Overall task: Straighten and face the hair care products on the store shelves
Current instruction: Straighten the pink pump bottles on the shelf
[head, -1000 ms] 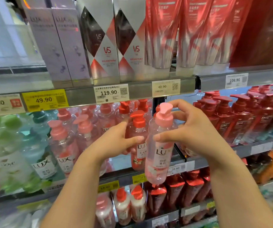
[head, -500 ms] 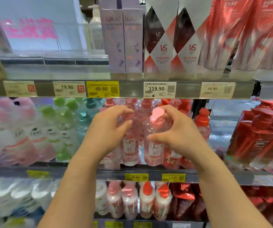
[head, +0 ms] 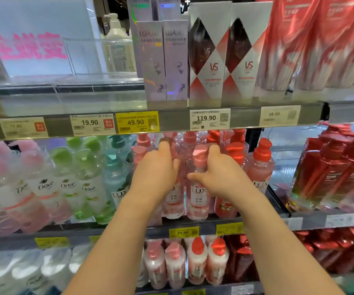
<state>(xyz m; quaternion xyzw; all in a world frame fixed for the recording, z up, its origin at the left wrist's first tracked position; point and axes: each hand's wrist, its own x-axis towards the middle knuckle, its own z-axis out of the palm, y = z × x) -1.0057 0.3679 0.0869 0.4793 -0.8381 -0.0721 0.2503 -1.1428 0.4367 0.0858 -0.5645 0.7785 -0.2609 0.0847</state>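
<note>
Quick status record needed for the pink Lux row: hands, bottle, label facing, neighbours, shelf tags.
left hand: on a pink Lux bottle, mostly hidden behind the hand
right hand: gripping the pink-capped bottle at its neck
bottle state: upright on the middle shelf, Lux label facing out
left neighbours: teal Lux bottle, then Dove bottles
right neighbours: red-capped Lux bottles
tag above: 119.90 tag
tag below: 39.90 tag
</note>
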